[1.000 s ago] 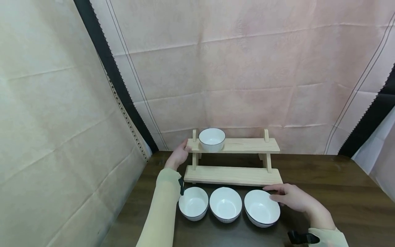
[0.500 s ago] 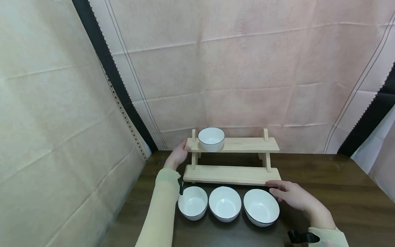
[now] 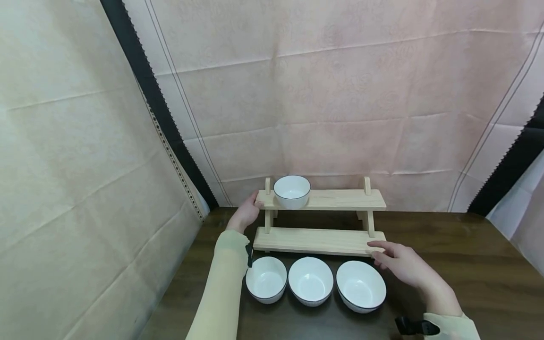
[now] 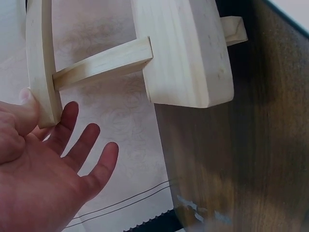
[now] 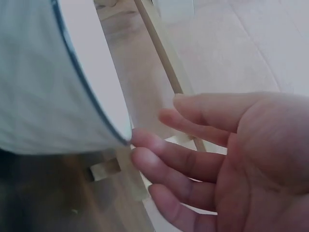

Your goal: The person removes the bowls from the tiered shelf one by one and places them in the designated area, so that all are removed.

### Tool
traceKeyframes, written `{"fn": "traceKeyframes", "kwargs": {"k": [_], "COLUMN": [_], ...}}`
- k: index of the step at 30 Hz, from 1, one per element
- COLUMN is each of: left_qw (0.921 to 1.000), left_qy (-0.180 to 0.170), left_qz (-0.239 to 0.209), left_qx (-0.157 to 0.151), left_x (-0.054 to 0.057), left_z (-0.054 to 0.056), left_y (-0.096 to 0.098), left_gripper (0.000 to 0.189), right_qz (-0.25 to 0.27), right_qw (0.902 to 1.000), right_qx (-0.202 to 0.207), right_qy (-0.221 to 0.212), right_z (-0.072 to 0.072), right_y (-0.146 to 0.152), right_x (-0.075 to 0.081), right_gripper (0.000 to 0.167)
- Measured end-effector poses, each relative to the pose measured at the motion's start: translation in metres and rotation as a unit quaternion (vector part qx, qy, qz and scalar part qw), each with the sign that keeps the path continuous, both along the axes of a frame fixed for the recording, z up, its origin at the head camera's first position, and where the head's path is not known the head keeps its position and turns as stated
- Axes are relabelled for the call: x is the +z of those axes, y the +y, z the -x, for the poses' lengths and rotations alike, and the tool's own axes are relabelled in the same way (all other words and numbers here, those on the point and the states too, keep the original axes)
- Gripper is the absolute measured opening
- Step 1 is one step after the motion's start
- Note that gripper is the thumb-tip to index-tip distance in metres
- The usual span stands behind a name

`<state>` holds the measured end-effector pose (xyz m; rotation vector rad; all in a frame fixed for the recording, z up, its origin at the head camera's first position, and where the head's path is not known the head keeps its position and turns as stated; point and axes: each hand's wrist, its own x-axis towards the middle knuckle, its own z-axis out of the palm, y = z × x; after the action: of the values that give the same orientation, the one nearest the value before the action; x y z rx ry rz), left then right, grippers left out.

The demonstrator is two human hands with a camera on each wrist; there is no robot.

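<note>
A two-tier wooden rack (image 3: 314,241) stands on the table, with one white dark-rimmed bowl (image 3: 292,192) at the left of its upper board. My left hand (image 3: 245,213) pinches the left end of that board between thumb and index finger; in the left wrist view its other fingers (image 4: 108,157) spread away from the wood. Three more bowls, left (image 3: 266,280), middle (image 3: 310,281) and right (image 3: 361,286), line up before the rack. Beside the right bowl, my right hand (image 3: 405,267) has loosely bent fingers, the index overlapping the lower board's right end. Nothing is in its grasp.
Behind the rack hangs a pale cloth backdrop (image 3: 340,94), and another pale cloth panel (image 3: 85,189) closes off the left side. Dark wooden tabletop (image 3: 476,255) stretches to the right of the rack.
My right hand has left the right bowl's rim and shifted slightly forward to the lower board's right end. The left hand keeps its pinch, and the bowls stay in place.
</note>
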<state>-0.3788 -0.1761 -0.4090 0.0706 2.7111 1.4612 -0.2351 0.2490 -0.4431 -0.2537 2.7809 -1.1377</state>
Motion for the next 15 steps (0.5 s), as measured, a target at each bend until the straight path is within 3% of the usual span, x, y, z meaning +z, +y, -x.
{"fn": "traceKeyframes", "kwargs": {"k": [10, 15], "left_qw": [0.9998, 0.9998], "left_qy": [-0.007, -0.012], "left_qz": [0.007, 0.004], "left_qx": [0.015, 0.017], "left_x": [0.002, 0.002], "left_z": [0.006, 0.007], "left_y": [0.002, 0.003], "left_gripper": [0.058, 0.058], "right_qz": [-0.004, 0.008], "right_qw": [0.9955, 0.9932], "right_qx": [0.001, 0.027], "right_qy": [0.095, 0.113], "right_z": [0.017, 0.033], "right_y": [-0.025, -0.043], "right_x": [0.034, 0.050], "right_gripper": [0.033, 0.030]}}
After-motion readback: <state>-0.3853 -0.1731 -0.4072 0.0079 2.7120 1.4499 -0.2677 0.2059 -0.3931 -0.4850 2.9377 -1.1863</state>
